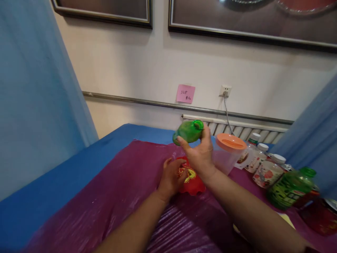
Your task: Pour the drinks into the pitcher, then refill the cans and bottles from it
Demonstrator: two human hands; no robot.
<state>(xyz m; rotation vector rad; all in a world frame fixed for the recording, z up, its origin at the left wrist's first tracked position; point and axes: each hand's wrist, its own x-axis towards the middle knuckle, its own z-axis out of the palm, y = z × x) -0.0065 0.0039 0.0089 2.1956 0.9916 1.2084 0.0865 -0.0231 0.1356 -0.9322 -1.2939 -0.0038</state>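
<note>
A green plastic bottle (187,131), uncapped and tilted almost onto its side, is in my right hand (201,151), its mouth pointing right. Thumb and fingers of that hand wrap round it. Lower down, my left hand (171,177) is beside a red scalloped item (193,186) with a yellow print, lying on the purple plastic sheet (126,175). The fingers of my left hand are curved and apart, with nothing visible between them. Part of the red item is hidden behind my hands.
To the right stand a clear container with an orange lid (231,142), several white-capped bottles (268,171), a larger green bottle (291,188) and a dark red can (319,216). Blue curtains (39,88) hang at both sides. A radiator (242,130) is behind.
</note>
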